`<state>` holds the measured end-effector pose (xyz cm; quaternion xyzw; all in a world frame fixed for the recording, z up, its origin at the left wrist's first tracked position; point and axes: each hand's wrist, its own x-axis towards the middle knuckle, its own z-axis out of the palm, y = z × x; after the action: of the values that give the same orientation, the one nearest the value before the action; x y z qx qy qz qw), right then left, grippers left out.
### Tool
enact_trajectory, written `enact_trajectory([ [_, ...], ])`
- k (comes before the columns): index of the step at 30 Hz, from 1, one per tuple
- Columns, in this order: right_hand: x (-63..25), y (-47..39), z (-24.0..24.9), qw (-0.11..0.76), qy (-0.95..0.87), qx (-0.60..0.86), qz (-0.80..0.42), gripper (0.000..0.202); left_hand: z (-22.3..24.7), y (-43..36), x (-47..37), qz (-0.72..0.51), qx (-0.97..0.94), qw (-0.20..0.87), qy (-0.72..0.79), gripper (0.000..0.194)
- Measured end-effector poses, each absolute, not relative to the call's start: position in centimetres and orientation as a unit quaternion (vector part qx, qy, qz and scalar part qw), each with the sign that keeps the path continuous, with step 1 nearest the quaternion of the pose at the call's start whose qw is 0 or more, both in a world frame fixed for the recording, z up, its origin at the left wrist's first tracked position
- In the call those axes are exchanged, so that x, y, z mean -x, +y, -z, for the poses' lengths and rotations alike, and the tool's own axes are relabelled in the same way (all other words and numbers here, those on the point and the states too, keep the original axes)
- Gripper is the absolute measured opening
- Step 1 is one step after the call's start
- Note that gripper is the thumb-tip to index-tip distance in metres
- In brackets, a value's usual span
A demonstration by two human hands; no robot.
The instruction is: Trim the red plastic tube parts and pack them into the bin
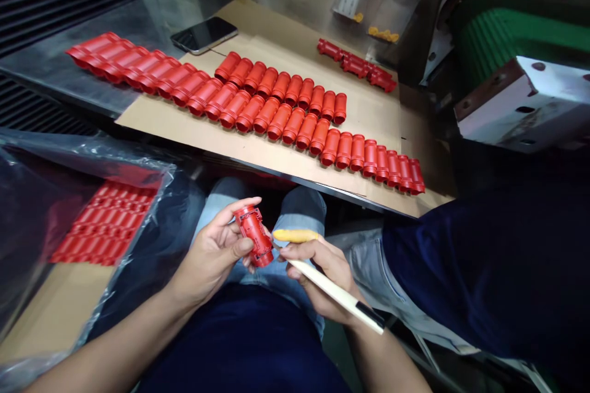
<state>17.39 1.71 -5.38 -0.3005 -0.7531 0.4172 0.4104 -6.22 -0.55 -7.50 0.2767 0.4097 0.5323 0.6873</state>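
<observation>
My left hand (214,252) is closed round a red plastic cylindrical part (255,236), held tilted above my lap, with its cut-out, slotted side facing up. My right hand (322,270) grips a slim cream-handled knife (334,288) with a black end. Its narrow tip points at the right side of the red part; whether it touches cannot be made out. A yellow finger cot (295,236) covers one finger of my right hand, stretched out towards the part.
Red cylinders (251,112) stand in two rows on a cardboard-covered table (203,129), near a phone (204,35). More red parts (357,66) lie behind. A plastic-lined box (69,304) at left holds red parts. At right are a white metal bracket (530,104) and a seated person (483,270).
</observation>
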Motion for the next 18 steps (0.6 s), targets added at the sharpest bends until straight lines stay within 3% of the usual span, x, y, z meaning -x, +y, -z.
enact_trajectory([
  [6, -18.0, 2.2, 5.2, 0.306, -0.88, 0.238, -0.274, 0.025, 7.3, -0.4, 6.3, -0.504, -0.247, 0.713, 0.419, 0.061],
  [8, -17.9, 2.1, 5.5, 0.314, -0.871, 0.24, -0.293, 0.025, 7.2, -0.4, 6.3, -0.495, -0.239, 0.726, 0.414, 0.061],
  [14, -16.3, 2.0, 7.5, 0.406, -0.521, 0.306, -0.686, 0.018, 7.9, -0.5, 6.7, -0.486, -0.278, 0.727, 0.398, 0.068],
  [18, -15.8, 2.2, 8.1, 0.418, -0.337, 0.244, -0.807, 0.032, 8.7, -0.5, 7.2, -0.496, -0.325, 0.7, 0.398, 0.069],
])
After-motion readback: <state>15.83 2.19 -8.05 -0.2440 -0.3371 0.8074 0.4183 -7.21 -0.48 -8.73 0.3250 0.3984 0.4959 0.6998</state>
